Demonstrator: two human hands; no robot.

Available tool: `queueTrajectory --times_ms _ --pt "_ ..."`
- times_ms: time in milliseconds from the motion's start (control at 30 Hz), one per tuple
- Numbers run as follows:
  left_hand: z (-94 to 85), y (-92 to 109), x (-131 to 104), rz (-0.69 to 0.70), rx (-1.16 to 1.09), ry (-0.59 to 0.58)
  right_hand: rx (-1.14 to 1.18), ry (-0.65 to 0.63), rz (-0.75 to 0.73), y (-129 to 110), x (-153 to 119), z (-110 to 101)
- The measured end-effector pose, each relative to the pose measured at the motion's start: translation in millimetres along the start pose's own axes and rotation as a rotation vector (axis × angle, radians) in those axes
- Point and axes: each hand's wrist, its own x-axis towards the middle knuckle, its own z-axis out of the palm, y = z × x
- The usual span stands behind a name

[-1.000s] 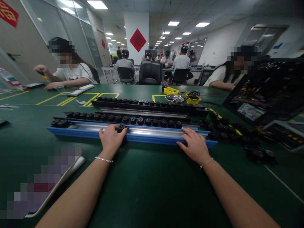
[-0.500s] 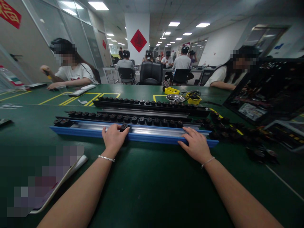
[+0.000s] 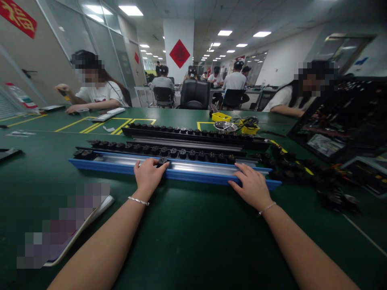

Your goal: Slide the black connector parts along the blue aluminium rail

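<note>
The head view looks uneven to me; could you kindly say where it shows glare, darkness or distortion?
Head view: ceiling lights burn out to white, and the blue channel gleams along its silver inside, between left hand and right hand; same view, right side: black parts look dim and soft; same view, upper left: the red poster looks slanted, likely wide-lens distortion.

- Two hands: one left hand (image 3: 149, 175), one right hand (image 3: 252, 185)
- Two bracelets (image 3: 139, 201), one per wrist
- One blue rail (image 3: 199, 175)
- Three black pieces (image 3: 162, 161) in it: two at its left end, one at the left hand
- Two rows of more such pieces behind, too crowded to count
- Two yellow bins (image 3: 220, 117)
- One metal dish (image 3: 225, 126)
- One red-capped bottle (image 3: 22, 96)
- Two co-workers (image 3: 102, 93) at the tabletop (image 3: 193, 237)
</note>
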Motion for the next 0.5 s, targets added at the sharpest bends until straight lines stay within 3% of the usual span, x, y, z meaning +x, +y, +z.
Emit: queueTrajectory --times_ms 500 --pt "1.4 -1.7 -1.3 0.053 -0.040 0.006 -0.013 0.005 0.000 -0.8 -0.3 0.4"
